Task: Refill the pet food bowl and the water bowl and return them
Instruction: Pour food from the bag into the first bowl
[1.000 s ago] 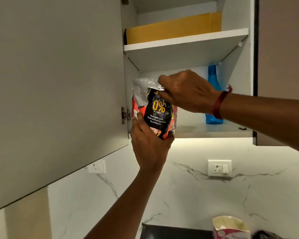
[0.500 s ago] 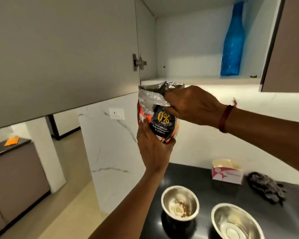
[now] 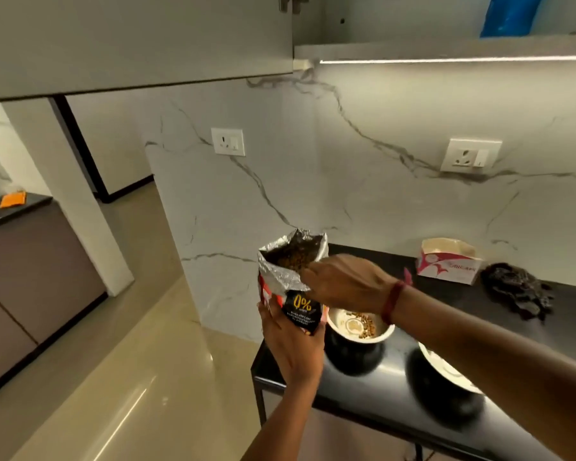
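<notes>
Food bag (image 3: 291,277): foil-lined, mouth open, brown kibble inside, held upright.
Food bowl (image 3: 359,327): steel, a little kibble inside, on black counter (image 3: 463,307).
Water bowl (image 3: 446,374): steel, just right, partly hidden.

On the black surface (image 3: 446,301), two steel bowls, a kibble bowl (image 3: 359,326) near the left edge and a second bowl (image 3: 446,371) to its right toward the front edge, plus one red-and-white carton (image 3: 449,264) at the back edge and one dark crumpled cloth (image 3: 516,291) just beside it. Over the left edge, two hands, left hand (image 3: 293,341) and right hand (image 3: 343,284), on one opened food bag (image 3: 290,271). Elsewhere, two wall sockets, a left socket (image 3: 228,141) and a right socket (image 3: 471,155), one blue bottle (image 3: 509,15) on the cupboard shelf (image 3: 413,49), and one orange item (image 3: 12,199) on a second, distant surface (image 3: 0,214).
</notes>
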